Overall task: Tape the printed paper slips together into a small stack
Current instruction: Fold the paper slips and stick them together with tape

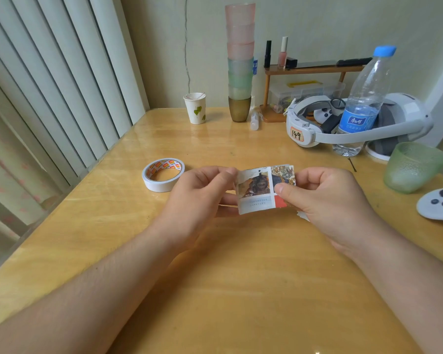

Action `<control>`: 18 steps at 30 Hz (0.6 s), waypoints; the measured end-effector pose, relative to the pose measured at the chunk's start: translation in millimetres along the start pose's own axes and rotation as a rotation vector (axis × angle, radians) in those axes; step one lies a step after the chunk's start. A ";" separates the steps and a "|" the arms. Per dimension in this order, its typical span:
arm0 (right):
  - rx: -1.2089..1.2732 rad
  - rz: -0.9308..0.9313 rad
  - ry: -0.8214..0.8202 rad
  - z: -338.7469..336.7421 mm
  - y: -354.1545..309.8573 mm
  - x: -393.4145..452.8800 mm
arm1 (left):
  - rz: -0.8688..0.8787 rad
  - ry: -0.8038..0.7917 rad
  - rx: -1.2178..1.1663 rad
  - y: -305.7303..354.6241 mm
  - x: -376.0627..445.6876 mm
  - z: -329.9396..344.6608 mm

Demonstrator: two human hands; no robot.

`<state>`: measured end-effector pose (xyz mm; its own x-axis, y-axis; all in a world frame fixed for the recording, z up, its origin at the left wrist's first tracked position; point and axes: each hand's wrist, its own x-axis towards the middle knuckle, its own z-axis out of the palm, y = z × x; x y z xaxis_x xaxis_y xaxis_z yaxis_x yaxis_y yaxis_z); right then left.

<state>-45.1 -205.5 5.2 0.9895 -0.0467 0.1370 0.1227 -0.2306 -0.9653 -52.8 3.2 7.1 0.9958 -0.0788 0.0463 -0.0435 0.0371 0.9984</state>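
both hands are up just above the worktop [215, 290], sharing one thing between them — the printed paper slips [260, 192], held as a small bundle with the pictured face turned toward the person. the left hand [202, 198] grasps the bundle's left edge, thumb on the front and fingers curled behind; the right hand [327, 200] pinches the right edge the same way, thumb over the red patch at the lower corner. so neither grip is released: both are closed on the paper. the bundle's long axis runs left to right, straight across from one hand to the other, and it bows slightly outward in the middle.

the roll of tape [163, 174] lies flat on the worktop to the left of the bundle, just beside the left hand's knuckles and well apart from the right hand. that is the relation the next move seems to turn on — the left hand is plainly the nearer one to the roll, so i'd judge it would let go and reach sideways while the right keeps the slips squared. whether any tape is already on the bundle i cannot tell from here.
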 end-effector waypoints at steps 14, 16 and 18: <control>-0.006 0.007 0.005 1.8 0.0 -0.3 | 0.066 0.018 0.087 -5.3 1.6 -1.5; -0.008 0.010 0.015 1.8 -0.5 -0.6 | 0.071 0.015 0.090 -4.9 1.1 -1.1; -0.004 0.015 0.029 2.0 -0.7 -0.5 | 0.071 0.023 0.089 -4.4 0.9 -1.0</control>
<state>-45.6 -203.4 5.4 0.9886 -0.0783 0.1287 0.1072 -0.2338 -0.9664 -51.7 3.9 2.7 0.9915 -0.0565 0.1170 -0.1197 -0.0473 0.9917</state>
